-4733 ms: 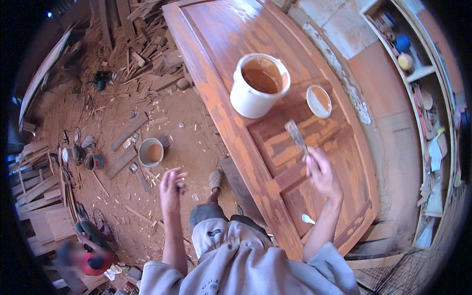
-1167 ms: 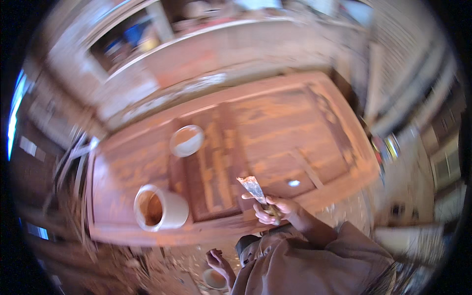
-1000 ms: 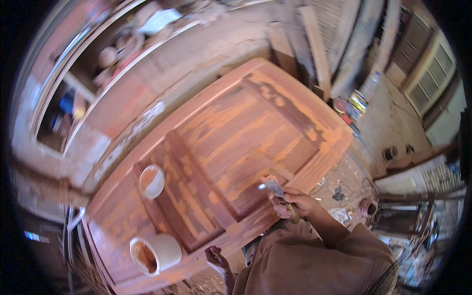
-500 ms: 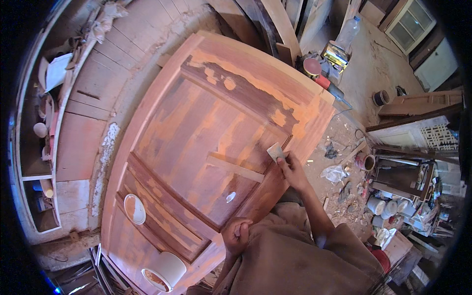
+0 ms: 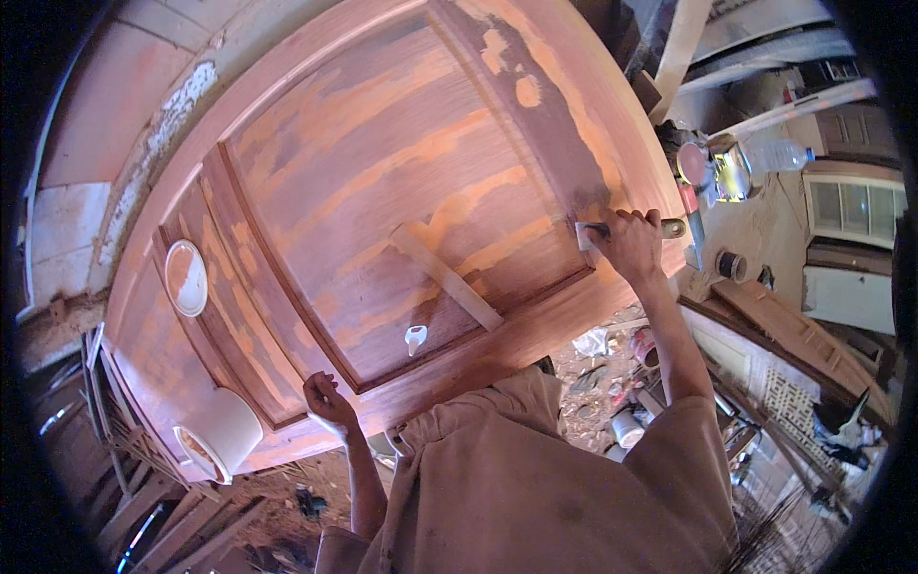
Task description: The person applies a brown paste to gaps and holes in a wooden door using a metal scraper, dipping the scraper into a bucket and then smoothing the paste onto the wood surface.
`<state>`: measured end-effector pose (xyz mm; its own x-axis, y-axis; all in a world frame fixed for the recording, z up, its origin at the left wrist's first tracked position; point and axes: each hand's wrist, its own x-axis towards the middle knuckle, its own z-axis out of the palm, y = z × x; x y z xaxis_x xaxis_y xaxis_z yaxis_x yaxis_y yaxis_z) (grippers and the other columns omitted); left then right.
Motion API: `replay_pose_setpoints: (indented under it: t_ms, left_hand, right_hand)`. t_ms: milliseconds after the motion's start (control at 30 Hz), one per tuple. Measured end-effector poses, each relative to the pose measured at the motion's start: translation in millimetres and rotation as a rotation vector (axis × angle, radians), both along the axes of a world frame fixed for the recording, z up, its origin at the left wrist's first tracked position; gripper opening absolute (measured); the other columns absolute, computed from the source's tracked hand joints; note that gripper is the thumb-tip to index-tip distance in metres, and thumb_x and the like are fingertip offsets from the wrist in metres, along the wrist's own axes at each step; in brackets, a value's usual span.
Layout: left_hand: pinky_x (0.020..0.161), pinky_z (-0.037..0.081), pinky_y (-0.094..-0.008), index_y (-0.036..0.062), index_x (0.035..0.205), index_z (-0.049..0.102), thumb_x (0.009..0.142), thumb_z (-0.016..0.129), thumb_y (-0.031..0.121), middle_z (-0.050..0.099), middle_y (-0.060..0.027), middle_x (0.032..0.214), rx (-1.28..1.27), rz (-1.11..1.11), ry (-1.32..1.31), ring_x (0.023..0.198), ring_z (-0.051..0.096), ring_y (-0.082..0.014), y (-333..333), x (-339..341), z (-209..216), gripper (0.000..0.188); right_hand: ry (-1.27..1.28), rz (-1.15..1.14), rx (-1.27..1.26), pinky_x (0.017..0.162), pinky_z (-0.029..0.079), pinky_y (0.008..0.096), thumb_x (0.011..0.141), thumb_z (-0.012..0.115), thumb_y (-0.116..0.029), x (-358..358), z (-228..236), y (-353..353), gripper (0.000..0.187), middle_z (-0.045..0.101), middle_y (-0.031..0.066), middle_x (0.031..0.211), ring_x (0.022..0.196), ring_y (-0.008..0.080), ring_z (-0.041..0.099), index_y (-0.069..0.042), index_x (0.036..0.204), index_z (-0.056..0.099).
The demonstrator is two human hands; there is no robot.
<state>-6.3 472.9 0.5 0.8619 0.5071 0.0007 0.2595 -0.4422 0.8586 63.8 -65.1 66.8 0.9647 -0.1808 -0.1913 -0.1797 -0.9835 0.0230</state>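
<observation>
My right hand (image 5: 633, 247) grips a putty knife (image 5: 674, 229), its blade resting near the corner of the recessed panel on a large wooden door (image 5: 382, 191). Orange-brown filler is smeared in patches over the door. My left hand (image 5: 330, 400) is curled closed above the door's near edge, with nothing visible in it. On the panel lie a flat wooden strip (image 5: 449, 277) and a small white plastic piece (image 5: 415, 339). To the left are a white lid (image 5: 186, 277) with filler on it and a white tub (image 5: 228, 430) tipped on its side, brown filler at its mouth.
Beyond the door's right end are a round-headed power tool (image 5: 690, 165), a yellow tin (image 5: 732, 177) and a clear plastic bottle (image 5: 779, 155). Wood scraps (image 5: 172, 517) lie at lower left. Debris and cans (image 5: 628, 429) litter the floor at right.
My view has turned and shifted. My right hand has changed its hold on the putty knife and reached farther across the door's corner. My left hand has moved left, away from my body.
</observation>
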Motion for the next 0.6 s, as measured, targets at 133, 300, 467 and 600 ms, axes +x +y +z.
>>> replay_pose_setpoints:
  t_ms: [133, 300, 467, 600]
  left_hand:
    - [0.065, 0.049, -0.0281, 0.0015, 0.097, 0.060, 0.102, 0.054, 0.025, 0.063, -0.0065, 0.083, 0.010, 0.000, 0.119, 0.074, 0.059, -0.0134, -9.9, -9.1, 4.7, 0.025]
    - [0.060, 0.045, -0.0259, -0.0005, 0.091, 0.058, 0.104, 0.052, 0.021, 0.057, -0.0050, 0.073, 0.022, -0.035, 0.053, 0.064, 0.053, -0.0110, -29.0, -1.5, 14.5, 0.025]
    - [0.064, 0.045, -0.0248, 0.0004, 0.093, 0.058, 0.104, 0.052, 0.021, 0.060, -0.0053, 0.078, -0.018, 0.002, 0.013, 0.069, 0.053, -0.0108, -29.4, 17.8, 30.5, 0.024]
    - [0.065, 0.046, -0.0254, 0.0007, 0.096, 0.060, 0.104, 0.052, 0.024, 0.061, -0.0057, 0.080, -0.039, 0.010, -0.019, 0.071, 0.054, -0.0111, -17.1, 24.6, 28.6, 0.025]
  right_hand:
    - [0.019, 0.053, -0.123, 0.080, 0.042, 0.0460, 0.082, 0.074, -0.043, 11.7, -7.0, 10.4, 0.033, 0.069, 0.0060, 0.072, 0.072, 0.0270, 0.068, -0.012, 0.080, 0.065]
    - [0.103, 0.074, -0.184, 0.079, 0.041, 0.0458, 0.083, 0.073, -0.044, 23.8, -8.6, 13.0, 0.035, 0.068, 0.0072, 0.071, 0.074, 0.0271, 0.068, -0.011, 0.078, 0.063]
    - [0.040, 0.158, -0.176, 0.081, 0.042, 0.0455, 0.081, 0.075, -0.042, 29.5, -12.8, 16.1, 0.032, 0.069, 0.0064, 0.073, 0.073, 0.0265, 0.067, -0.012, 0.078, 0.064]
    - [0.085, 0.152, -0.233, 0.081, 0.044, 0.0442, 0.081, 0.074, -0.045, 33.1, -15.4, 18.0, 0.031, 0.071, 0.0048, 0.076, 0.074, 0.0233, 0.069, -0.014, 0.083, 0.068]
